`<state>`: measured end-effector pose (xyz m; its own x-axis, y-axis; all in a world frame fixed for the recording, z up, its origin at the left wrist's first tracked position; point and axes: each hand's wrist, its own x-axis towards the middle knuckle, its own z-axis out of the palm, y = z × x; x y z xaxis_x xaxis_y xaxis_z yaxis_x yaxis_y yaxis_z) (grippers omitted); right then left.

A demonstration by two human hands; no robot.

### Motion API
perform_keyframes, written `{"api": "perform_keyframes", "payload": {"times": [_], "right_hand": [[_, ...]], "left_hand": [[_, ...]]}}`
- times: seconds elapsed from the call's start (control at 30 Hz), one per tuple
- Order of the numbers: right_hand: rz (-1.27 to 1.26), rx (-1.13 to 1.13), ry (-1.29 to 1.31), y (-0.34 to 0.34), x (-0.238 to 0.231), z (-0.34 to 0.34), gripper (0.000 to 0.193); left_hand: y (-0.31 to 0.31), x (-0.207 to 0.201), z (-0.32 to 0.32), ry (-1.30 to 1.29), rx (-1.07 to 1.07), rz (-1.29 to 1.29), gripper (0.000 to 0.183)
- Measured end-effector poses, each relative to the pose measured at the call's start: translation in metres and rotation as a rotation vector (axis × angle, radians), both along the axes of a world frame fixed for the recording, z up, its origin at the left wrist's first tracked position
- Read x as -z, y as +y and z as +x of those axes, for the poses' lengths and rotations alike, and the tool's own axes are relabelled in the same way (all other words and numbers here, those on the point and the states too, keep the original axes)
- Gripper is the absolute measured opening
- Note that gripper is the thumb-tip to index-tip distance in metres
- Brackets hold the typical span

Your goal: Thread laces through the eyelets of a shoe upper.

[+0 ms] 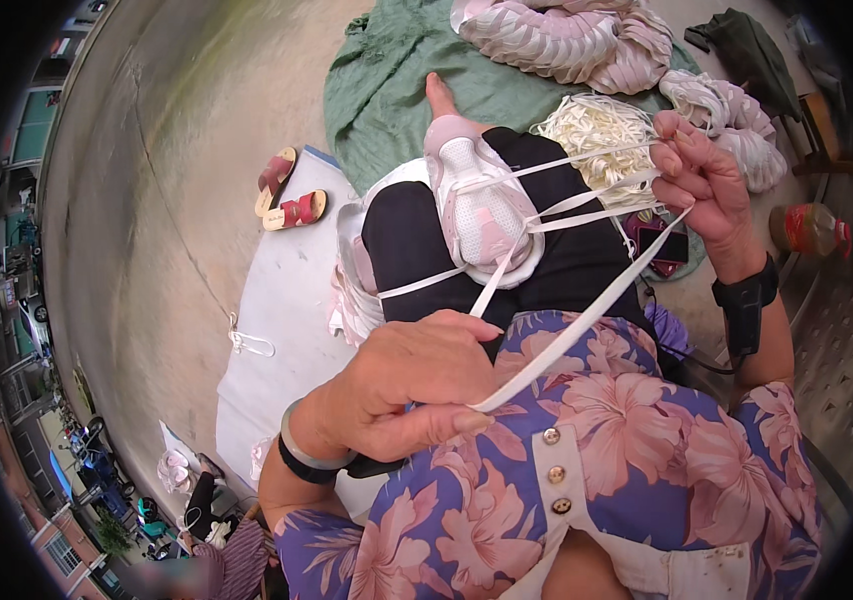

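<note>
Left hand, near side of shoe upper, and right hand, right of it, pinch white lace, we judge for tension; right fingertips' contact unclear.

A shoe upper lies on the lap; left of the lap a sheet spreads over the floor, with a pair of sandals at the sheet's far left corner. Beyond the knees lies a cloth, with one bundle across its far edge, another bundle at its right edge, and a heap of laces nearer the lap, on its right half. Right of the cloth is a bottle.
</note>
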<state>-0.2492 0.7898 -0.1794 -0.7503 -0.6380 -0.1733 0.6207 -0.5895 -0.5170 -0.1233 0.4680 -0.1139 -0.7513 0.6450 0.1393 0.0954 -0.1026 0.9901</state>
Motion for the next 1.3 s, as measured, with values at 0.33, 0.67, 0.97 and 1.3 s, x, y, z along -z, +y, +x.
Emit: {"api": "perform_keyframes", "payload": {"times": [0.33, 0.67, 0.97, 1.3], "right_hand": [[0.549, 0.099, 0.153, 0.127, 0.039, -0.001, 0.017], [1.665, -0.114, 0.834, 0.036, 0.136, -0.002, 0.024], [1.394, 0.266, 1.655, -0.096, 0.103, 0.038, 0.048], [1.517, 0.050, 1.450, -0.102, 0.100, 0.048, 0.035]], "left_hand": [[-0.124, 0.099, 0.066, -0.667, -0.962, 0.007, 0.019], [-0.059, 0.140, -0.013, 0.025, -1.032, -0.847, 0.029], [0.015, 0.134, -0.023, 0.625, -0.592, -1.130, 0.035], [0.018, 0.145, -0.012, 0.439, -0.548, -1.226, 0.018]]}}
